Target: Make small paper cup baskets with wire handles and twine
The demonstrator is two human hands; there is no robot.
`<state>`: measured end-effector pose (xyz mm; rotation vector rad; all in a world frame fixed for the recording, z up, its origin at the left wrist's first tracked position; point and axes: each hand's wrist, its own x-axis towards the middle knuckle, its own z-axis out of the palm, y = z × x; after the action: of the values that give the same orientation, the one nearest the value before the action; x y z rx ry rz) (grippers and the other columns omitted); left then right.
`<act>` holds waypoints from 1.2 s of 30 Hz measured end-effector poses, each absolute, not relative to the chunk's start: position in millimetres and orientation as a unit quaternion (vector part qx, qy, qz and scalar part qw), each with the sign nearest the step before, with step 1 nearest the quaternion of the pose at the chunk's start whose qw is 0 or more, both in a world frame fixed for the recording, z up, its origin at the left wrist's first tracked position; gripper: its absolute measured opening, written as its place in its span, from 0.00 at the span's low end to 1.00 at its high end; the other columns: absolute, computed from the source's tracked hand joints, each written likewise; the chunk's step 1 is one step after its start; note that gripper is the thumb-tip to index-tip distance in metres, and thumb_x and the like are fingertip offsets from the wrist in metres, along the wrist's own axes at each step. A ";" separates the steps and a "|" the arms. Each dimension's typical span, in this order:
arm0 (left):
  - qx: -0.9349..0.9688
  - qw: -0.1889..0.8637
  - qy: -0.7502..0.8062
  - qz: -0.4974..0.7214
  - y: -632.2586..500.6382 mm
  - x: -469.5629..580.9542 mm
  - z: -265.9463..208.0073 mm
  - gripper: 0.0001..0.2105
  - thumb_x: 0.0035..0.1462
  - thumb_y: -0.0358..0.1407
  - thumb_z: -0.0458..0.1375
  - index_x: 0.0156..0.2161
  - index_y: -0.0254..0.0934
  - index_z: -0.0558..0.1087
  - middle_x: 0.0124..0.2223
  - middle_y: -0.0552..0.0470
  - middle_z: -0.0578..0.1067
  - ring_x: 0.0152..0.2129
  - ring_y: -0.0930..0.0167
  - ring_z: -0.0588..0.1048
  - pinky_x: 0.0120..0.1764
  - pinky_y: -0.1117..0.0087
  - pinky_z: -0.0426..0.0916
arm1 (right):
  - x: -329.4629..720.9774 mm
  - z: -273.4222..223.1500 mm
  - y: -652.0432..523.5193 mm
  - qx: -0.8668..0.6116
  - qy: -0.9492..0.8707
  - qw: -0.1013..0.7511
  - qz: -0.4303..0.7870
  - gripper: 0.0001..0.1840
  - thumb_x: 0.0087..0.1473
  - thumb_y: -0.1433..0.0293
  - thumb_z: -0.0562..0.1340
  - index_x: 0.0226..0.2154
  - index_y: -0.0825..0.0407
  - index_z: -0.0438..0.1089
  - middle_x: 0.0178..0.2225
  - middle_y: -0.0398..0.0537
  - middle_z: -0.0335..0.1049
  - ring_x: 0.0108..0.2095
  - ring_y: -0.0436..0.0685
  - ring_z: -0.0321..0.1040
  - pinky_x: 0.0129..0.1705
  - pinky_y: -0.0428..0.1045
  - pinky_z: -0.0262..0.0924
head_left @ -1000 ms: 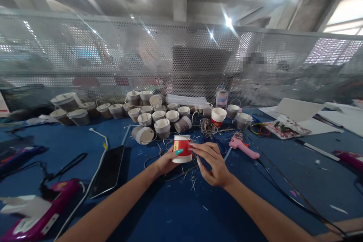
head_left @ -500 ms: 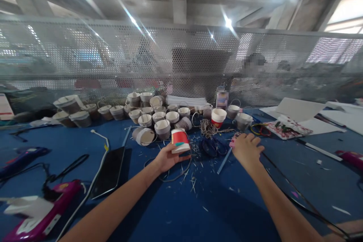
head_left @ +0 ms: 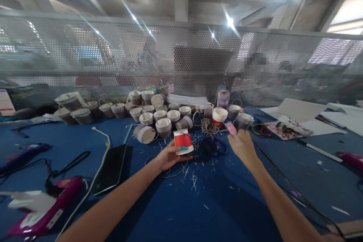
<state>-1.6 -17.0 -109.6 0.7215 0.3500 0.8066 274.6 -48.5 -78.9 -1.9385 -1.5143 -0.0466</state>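
Note:
My left hand [head_left: 169, 155] grips a small red-and-white paper cup [head_left: 183, 140], tilted, fingers underneath and a teal-painted thumbnail on its side. A loop of grey cord [head_left: 174, 174] lies on the table by that hand. My right hand [head_left: 243, 144] is closed around a slim pink-ended stick [head_left: 231, 128]; its pink end points up and left, and most of the rest is hidden or blurred. Between the hands lie dark blue-handled scissors [head_left: 214, 146]. Behind them are a tangle of grey-brown cord [head_left: 209, 126] and another red-and-white cup [head_left: 219, 116].
Several grey cord-wrapped cups [head_left: 163, 127] stand or lie along the back, before a perforated metal screen [head_left: 127, 56]. On the left are a black phone [head_left: 110, 168], a white cable [head_left: 93, 185] and a magenta power strip [head_left: 53, 211]. White scraps [head_left: 194, 182] litter the blue table.
My right hand has turned, so the pink end now points up-left and the light-blue shaft no longer shows. My left hand has shifted slightly right and tipped the cup.

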 end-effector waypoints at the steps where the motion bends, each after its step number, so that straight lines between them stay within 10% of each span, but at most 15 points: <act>1: 0.340 0.841 0.178 0.382 -17.2 -1.5 -109.9 0.29 0.41 0.25 0.59 0.52 0.38 0.60 0.39 0.47 0.75 0.38 0.62 0.72 0.44 0.50 0.62 | 270.1 -75.6 -50.1 -0.734 -0.572 0.366 0.018 0.15 0.46 0.63 0.54 0.24 0.58 0.69 0.23 0.56 0.66 0.30 0.62 0.64 0.32 0.53 0.57; 10: 0.362 0.831 0.187 0.379 -16.4 1.5 -117.2 0.29 0.41 0.27 0.61 0.52 0.38 0.60 0.38 0.47 0.76 0.36 0.63 0.74 0.43 0.57 0.63 | 216.4 -70.7 -69.6 -0.404 -0.477 0.531 0.572 0.20 0.45 0.57 0.52 0.19 0.55 0.67 0.05 0.39 0.52 0.05 0.45 0.42 0.09 0.44 0.36; 36: 0.411 0.820 0.186 0.353 -20.7 5.6 -107.0 0.24 0.36 0.27 0.64 0.44 0.36 0.68 0.37 0.47 0.76 0.33 0.66 0.73 0.40 0.63 0.63 | 206.9 -76.8 -72.1 -0.436 -0.488 0.478 0.586 0.19 0.41 0.58 0.61 0.13 0.55 0.63 0.02 0.34 0.48 0.04 0.41 0.40 0.06 0.41 0.38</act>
<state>5.6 -20.7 -107.0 0.8751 0.3951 0.7522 206.9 -72.1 -76.8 -1.0638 -1.1922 1.4312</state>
